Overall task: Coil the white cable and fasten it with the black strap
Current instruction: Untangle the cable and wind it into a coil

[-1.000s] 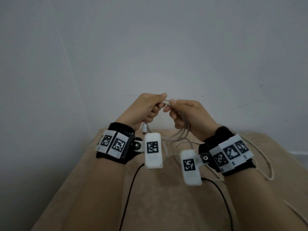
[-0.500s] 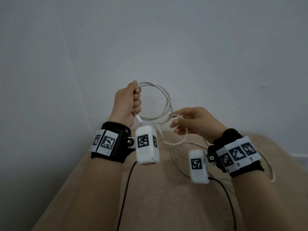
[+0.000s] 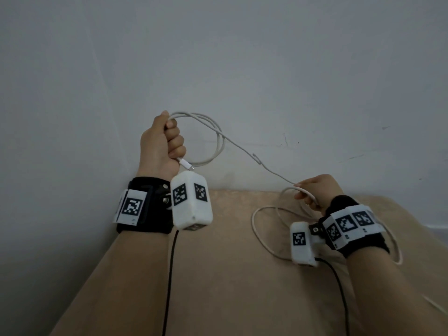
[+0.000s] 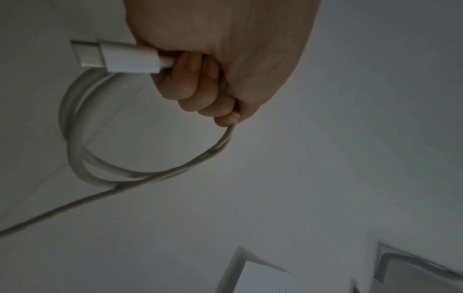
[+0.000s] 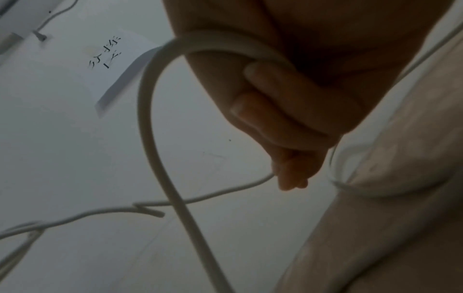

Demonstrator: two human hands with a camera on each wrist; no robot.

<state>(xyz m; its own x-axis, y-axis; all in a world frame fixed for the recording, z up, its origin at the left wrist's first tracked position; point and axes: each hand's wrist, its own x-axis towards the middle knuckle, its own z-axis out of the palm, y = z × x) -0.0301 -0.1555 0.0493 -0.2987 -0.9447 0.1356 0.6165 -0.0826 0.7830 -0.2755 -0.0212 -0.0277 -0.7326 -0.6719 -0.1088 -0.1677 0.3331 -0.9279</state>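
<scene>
So the white cable (image 3: 219, 141) is only partly coiled right now. The left hand (image 3: 161, 144) is raised at about 10 o'clock from the middle of the head view, fist clenched around a couple of round loops, with the plug end (image 3: 186, 164) poking out under the fist. From the left wrist view you can see the coil (image 4: 82, 158) hanging off the curled fingers (image 4: 190, 83), and the connector (image 4: 117, 57) is a smooth white rectangular block with a short metal tip.

From that coil one strand runs down toward 4 o'clock, with a small kink (image 3: 257, 158) midway, into the right hand (image 3: 317, 190). That hand sits lower, near the surface, fingers curled round the cable; in the right wrist view the cord (image 5: 155, 126) arcs over the fingers (image 5: 270, 103) and drops away. The rest of the cable lies in slack loops (image 3: 264, 236) on the surface, around 5 o'clock, partly behind the right wrist.

The cable looks like smooth, rubbery, thin round cord. No black strap that I can make out.

The surface (image 3: 230, 275) is beige, soft looking, with a faint mottled pattern, like fabric or a cushion. Behind it is a plain grey-white wall (image 3: 242, 57) with a few scuff marks. Both wrists have black bands (image 3: 145, 207) with white blocks printed with square black-and-white markers, and thin black wires (image 3: 169, 275) trail down from them.
</scene>
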